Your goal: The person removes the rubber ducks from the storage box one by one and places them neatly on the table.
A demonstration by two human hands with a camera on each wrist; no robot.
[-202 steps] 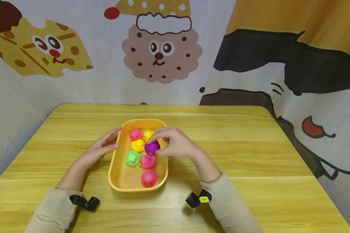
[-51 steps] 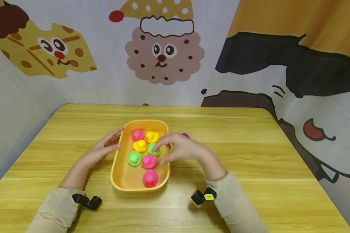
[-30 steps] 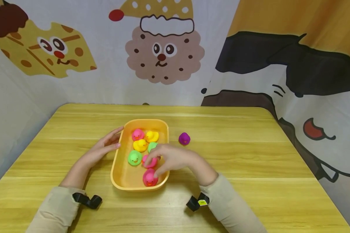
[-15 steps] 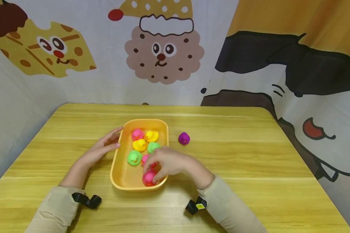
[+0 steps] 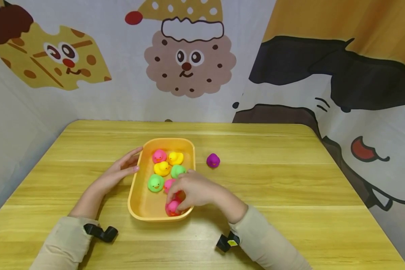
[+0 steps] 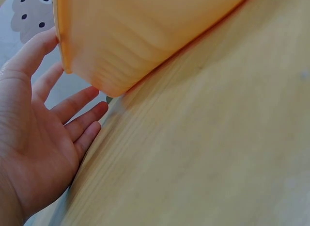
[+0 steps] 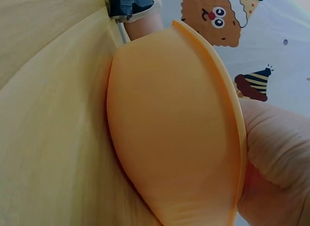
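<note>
My right hand (image 5: 195, 189) reaches over the right rim of the orange tub (image 5: 135, 202), its thumb and fingers curled round the near pink rubber duck (image 5: 172, 207). In the right wrist view the tub's wall hides the fingertips. My left hand (image 6: 46, 124) has its fingers spread loosely, thumb and fingertips at the tub's left side. Also in the tub are another pink duck (image 5: 169, 185) partly behind my right hand, two green ducks (image 5: 156, 183), two yellow ducks (image 5: 162, 168) and a far pink duck (image 5: 159, 156).
A purple duck (image 5: 213, 160) sits on the wooden table (image 5: 273, 180), right of the tub. Behind the table hangs a cartoon-printed cloth (image 5: 121, 105). Each sleeve cuff carries a black wrist camera (image 5: 101, 233).
The purple duck went from my right hand to the table beside the tub. Then my right hand came back over the tub, moved nearer and closed its fingers on the near pink duck.
</note>
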